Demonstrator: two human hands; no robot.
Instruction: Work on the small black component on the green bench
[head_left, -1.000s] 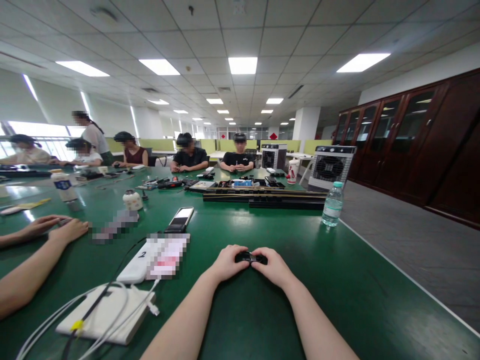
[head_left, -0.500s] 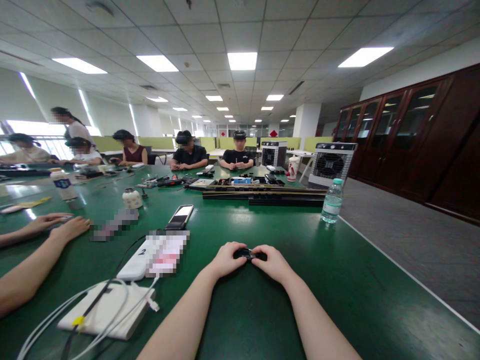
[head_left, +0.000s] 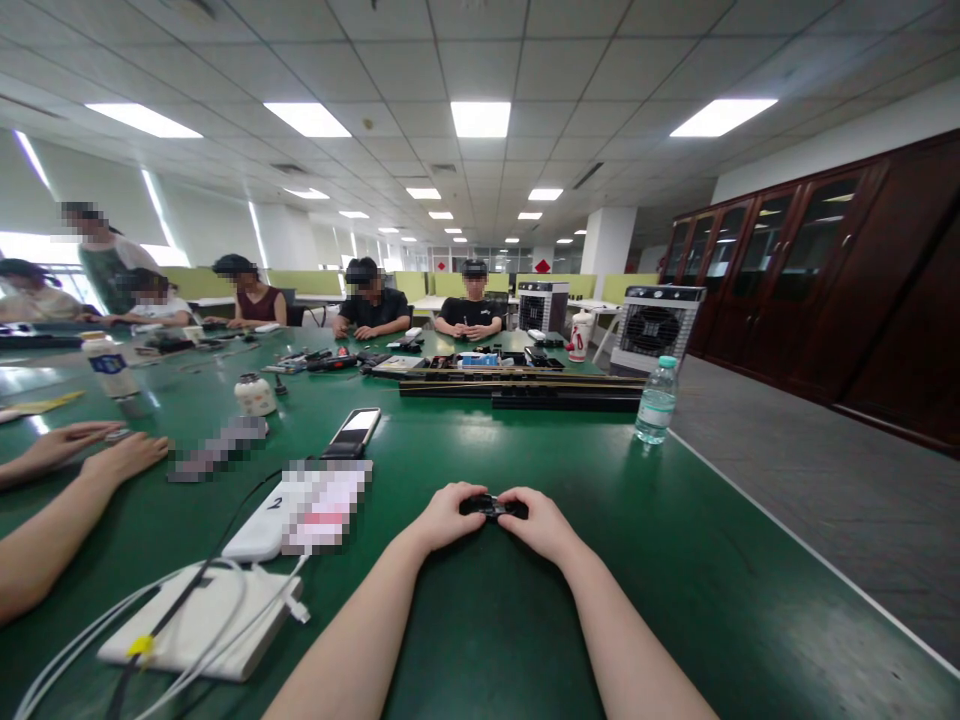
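Note:
Both my hands rest on the green table (head_left: 675, 560) in front of me, fingertips meeting around a small black object (head_left: 493, 506). My left hand (head_left: 446, 517) grips its left end with curled fingers. My right hand (head_left: 541, 522) pinches its right end the same way. What the black object is cannot be made out; it is short and dark and lies low over the tabletop.
To my left lie a white power bank (head_left: 259, 520), a white flat device with cables (head_left: 199, 625) and a phone (head_left: 352, 432). A neighbour's hands (head_left: 112, 455) rest at left. A water bottle (head_left: 655, 402) stands at right, black rails (head_left: 525, 392) beyond. Other people sit further back.
My hands stay on the small black object. The view has shifted slightly, and a standing person at far left has moved further left.

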